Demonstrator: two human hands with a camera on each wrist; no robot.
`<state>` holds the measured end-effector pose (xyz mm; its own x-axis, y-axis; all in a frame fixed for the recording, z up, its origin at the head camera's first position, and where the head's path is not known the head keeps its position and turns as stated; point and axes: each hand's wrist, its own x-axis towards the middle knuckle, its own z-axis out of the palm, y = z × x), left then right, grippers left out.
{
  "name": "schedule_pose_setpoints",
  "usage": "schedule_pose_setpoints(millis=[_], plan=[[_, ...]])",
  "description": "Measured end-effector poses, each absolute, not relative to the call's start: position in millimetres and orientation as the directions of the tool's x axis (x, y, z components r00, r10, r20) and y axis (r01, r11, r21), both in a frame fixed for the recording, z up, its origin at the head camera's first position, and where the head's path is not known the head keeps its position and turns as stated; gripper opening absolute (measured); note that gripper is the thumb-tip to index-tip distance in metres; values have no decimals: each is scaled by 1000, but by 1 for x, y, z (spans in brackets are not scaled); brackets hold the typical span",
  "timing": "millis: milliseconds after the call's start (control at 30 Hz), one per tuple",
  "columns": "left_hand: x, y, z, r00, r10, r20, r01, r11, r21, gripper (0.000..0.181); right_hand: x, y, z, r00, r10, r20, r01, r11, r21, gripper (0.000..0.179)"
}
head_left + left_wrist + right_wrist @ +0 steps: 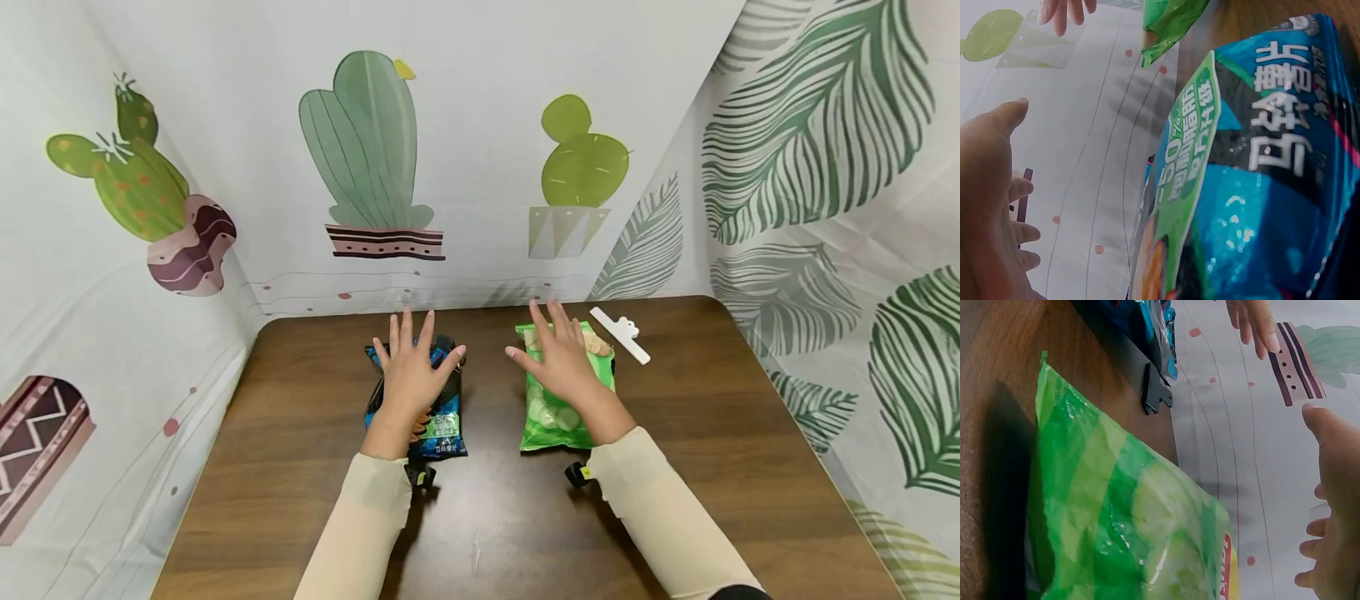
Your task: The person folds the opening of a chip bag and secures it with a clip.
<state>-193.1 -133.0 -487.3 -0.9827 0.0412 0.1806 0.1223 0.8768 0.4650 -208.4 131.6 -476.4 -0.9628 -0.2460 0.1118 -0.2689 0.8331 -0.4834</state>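
My left hand (411, 375) is spread, palm down, above a blue and black potato chip bag (447, 429) on the table. In the left wrist view the bag's front (1235, 212) fills the right side, with the fingers apart from it. On the other side my right hand (564, 362), also spread, hovers over a green chip bag (534, 429) printed with cucumber slices. The right wrist view shows the green bag (1091, 481) below the palm and nothing held. Part of each bag is hidden under a hand in the head view.
A white clip (621, 335) lies right of the green bag. Beside the blue bag's far end is a black clip (1155, 394). The brown wooden table (480, 500) meets a white cloth backdrop (480, 167) printed with cacti. Each wrist wears a small black device (577, 475).
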Motion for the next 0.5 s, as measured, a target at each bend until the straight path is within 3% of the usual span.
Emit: schedule_pose_setpoints(millis=[500], plan=[[-192, -144, -497, -982, -37, 184, 59, 871, 488, 85, -203, 124, -482, -958, -276, 78, -270, 781, -563, 86]])
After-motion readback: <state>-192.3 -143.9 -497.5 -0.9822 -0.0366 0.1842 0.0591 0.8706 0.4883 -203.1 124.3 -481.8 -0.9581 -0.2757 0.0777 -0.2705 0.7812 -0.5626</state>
